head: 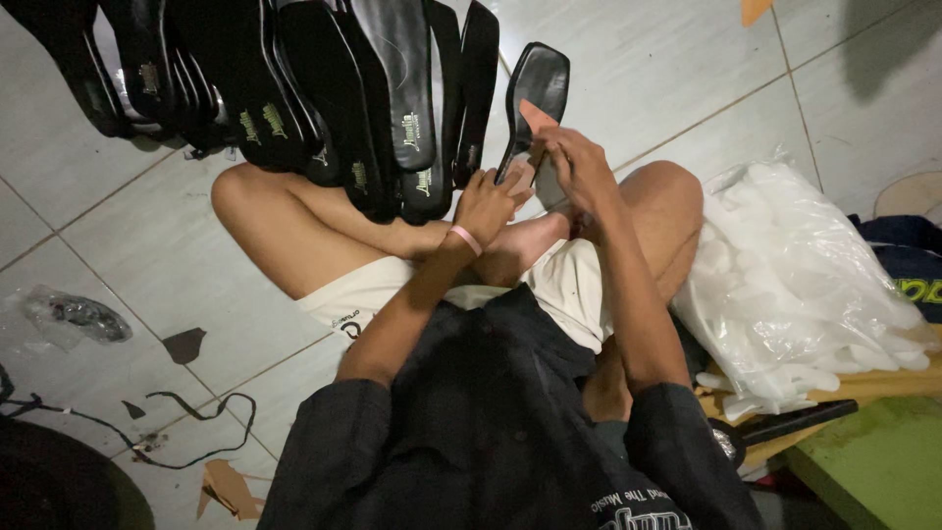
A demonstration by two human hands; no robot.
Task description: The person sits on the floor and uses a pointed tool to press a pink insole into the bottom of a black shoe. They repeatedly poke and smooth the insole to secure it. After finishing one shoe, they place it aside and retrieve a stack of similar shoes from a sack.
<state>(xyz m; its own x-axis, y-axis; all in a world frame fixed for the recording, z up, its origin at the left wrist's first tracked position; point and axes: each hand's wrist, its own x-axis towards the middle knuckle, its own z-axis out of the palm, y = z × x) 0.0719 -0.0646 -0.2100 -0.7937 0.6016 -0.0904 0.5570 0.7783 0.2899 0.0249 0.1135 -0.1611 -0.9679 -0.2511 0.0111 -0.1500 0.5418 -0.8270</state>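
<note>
Pale floor tiles (687, 88) run under everything, crossed by thin grout lines; the person sits cross-legged on them, bare knees out to either side. Taking the black shoe insole (531, 98) in the hands as the mark: it stands tilted, toe end up and away from the body, its lower end down between the two hands above the crossed feet; the left hand (488, 204) is curled around its lower edge, fingers closed on it, a pink band at the wrist; the right hand (576, 167) is just beside it on the other side, fingers pinched on the insole's edge where a small tan piece (538, 117) shows against the black. Left of the insole a row of black insoles (324, 88) lies fanned over the knee; right of it, past the other knee, slumps a clear plastic bag of white pieces (795, 285); well below and left of it, dark scraps and a loose cord (196, 432) lie on the tiles.
</note>
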